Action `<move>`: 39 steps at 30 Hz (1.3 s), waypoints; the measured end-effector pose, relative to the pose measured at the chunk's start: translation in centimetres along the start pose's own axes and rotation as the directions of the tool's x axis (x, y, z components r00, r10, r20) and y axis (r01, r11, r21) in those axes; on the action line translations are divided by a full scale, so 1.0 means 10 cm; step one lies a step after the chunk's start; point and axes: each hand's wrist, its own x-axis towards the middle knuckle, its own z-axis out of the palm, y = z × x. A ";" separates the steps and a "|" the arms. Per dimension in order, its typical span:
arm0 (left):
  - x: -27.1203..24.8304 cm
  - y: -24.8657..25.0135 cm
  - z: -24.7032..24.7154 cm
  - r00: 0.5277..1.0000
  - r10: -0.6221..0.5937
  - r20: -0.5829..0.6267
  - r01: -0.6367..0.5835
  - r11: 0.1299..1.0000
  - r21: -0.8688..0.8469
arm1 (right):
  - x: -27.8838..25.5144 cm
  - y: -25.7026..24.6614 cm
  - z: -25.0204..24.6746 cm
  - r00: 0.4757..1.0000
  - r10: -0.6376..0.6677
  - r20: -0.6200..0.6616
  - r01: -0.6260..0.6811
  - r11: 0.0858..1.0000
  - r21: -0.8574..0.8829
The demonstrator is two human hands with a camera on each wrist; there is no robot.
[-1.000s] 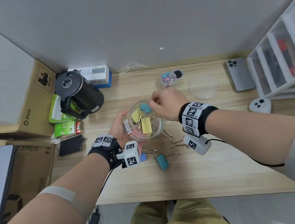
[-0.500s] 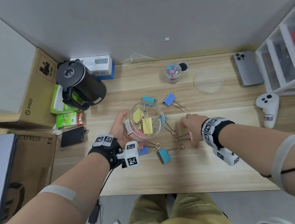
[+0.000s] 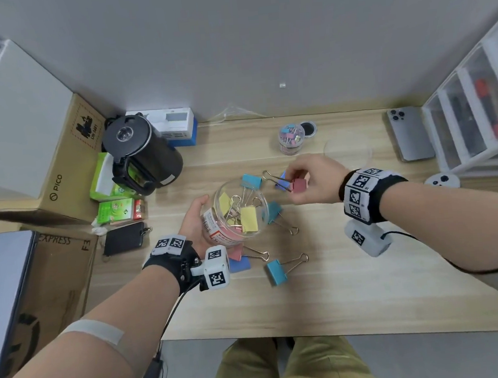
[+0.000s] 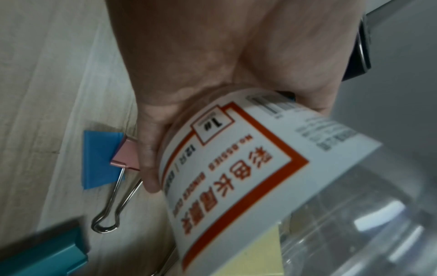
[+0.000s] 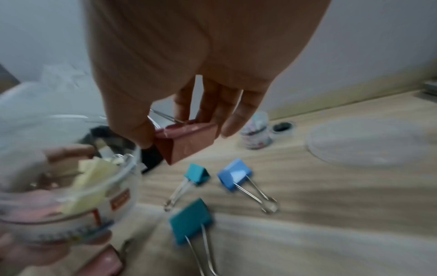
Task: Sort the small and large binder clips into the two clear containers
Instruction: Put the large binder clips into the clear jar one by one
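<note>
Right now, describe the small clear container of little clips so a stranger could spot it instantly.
Start at the light wooden desk and look to its far edge by the grey wall. There, beyond the large clear labelled jar gripped by the left hand, stands the small clear container beside a round black lid. Unlike the big jar, it is short, stands upright, and is packed with tiny multicoloured clips.

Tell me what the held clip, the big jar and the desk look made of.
Pink clip: likely painted sheet metal, smooth with a soft sheen, with shiny wire handles. Jar: clear plastic by the look, since the clips inside show through, with a paper label. Desk: pale wood grain, matte, possibly laminate.
</note>
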 end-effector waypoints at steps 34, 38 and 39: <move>-0.11 -0.12 -0.20 0.991 -0.102 0.090 0.100 0.995 0.023 | 0.27 0.06 0.16 0.976 0.202 -0.081 -0.216 0.951 -0.222; -0.08 -0.17 -0.29 0.986 -0.126 0.106 0.127 0.992 0.004 | 0.24 0.47 0.38 0.933 0.360 0.024 -0.334 0.887 -0.318; -0.06 -0.18 -0.31 0.986 -0.133 0.101 0.134 0.991 0.000 | 0.25 0.49 0.45 0.934 0.356 0.030 -0.330 0.892 -0.310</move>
